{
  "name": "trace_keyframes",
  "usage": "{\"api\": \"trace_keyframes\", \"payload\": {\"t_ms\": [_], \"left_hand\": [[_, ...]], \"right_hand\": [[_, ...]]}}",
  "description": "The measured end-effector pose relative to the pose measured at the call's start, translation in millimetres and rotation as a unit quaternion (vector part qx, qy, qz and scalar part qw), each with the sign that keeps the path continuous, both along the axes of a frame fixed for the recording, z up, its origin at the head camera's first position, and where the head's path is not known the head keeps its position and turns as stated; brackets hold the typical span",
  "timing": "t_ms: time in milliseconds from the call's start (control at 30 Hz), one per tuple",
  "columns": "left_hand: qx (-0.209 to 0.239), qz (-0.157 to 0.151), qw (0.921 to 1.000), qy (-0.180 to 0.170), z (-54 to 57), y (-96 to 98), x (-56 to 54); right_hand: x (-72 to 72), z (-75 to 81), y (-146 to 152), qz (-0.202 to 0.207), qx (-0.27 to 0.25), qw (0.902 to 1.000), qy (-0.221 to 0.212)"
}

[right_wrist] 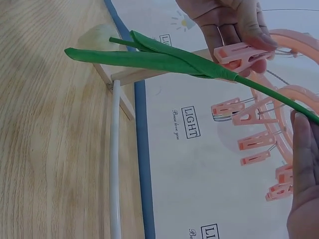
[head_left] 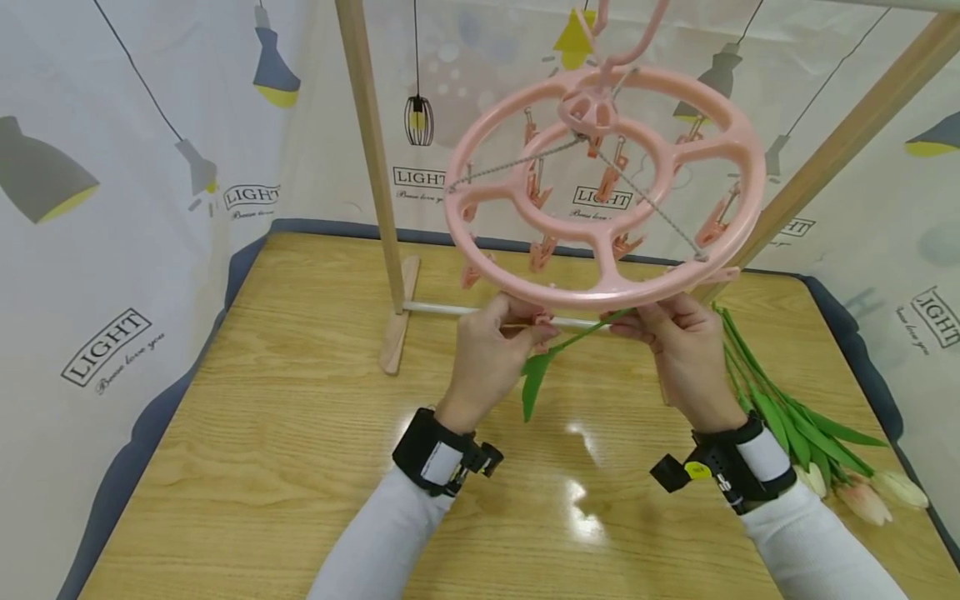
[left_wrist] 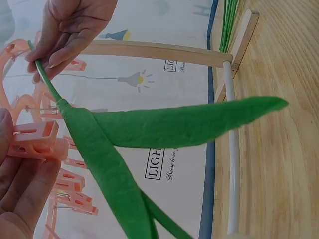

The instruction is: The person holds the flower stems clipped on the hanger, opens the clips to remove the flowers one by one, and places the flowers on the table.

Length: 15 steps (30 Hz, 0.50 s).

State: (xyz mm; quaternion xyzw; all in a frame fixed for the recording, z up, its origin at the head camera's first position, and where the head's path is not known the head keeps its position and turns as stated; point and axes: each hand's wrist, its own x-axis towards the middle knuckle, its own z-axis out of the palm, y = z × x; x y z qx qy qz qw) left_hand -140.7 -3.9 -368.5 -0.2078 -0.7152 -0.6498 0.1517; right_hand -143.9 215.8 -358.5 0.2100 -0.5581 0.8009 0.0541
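My left hand [head_left: 487, 354] pinches a pink clothespin [left_wrist: 36, 138] that hangs under the near rim of a round pink clip hanger [head_left: 600, 293]. The right hand [head_left: 686, 354] holds the thin green stem of an artificial tulip [head_left: 585, 335] between thumb and fingers, just below that rim. In the right wrist view the stem slants past the clothespin, its green leaves [right_wrist: 164, 57] pointing away from the right hand. A pale, blurred flower head [right_wrist: 95, 40] shows beyond the leaf tips. The leaves overlap the clothespin's edge in the left wrist view.
More clothespins [head_left: 542, 252] dangle around the hanger, held by cords from a central hook. A wooden stand [head_left: 372, 158] with a white crossbar [head_left: 438, 309] frames it. Several artificial tulips [head_left: 813, 425] lie on the table [head_left: 285, 467] at right. Printed cloth [head_left: 187, 100] surrounds the table.
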Motion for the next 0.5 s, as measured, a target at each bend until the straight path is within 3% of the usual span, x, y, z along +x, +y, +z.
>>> {"api": "trace_keyframes", "payload": {"t_ms": [200,367,500], "left_hand": [[0.002,0.018,0.9997,0.015,-0.7,-1.8,-0.8],[0.012,0.005,0.9999,0.009,-2.0,-2.9,-1.3],[0.011,-0.007,0.9999,-0.009,-4.1,-4.9,-1.6]], "right_hand": [[-1.3,0.3,3.9,0.016,-0.009,0.9998,0.007],[-0.9,0.4,10.2,0.024,0.014,0.9996,-0.001],[0.4,-1.2,16.9,0.042,0.0,0.9991,0.004]]}}
